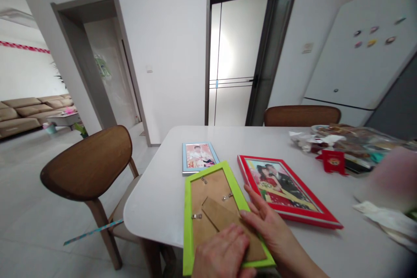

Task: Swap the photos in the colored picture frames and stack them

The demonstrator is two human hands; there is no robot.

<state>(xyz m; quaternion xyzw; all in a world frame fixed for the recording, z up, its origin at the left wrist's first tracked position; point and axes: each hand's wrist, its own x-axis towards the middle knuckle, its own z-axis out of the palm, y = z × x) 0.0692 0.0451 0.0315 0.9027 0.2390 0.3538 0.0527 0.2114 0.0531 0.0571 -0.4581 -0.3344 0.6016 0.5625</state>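
Green frame (213, 193) — back uppermost, lengthwise away

Near head view, forward and down over table (156, 200)

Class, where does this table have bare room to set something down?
Bare table lies left of the blue frame and green frame, out to the left edge, and behind the blue frame and red frame. A narrower gap parts those two. Crowded: the far right, with plastic wrapping and a small red item, and the near middle, filled by the held green frame.
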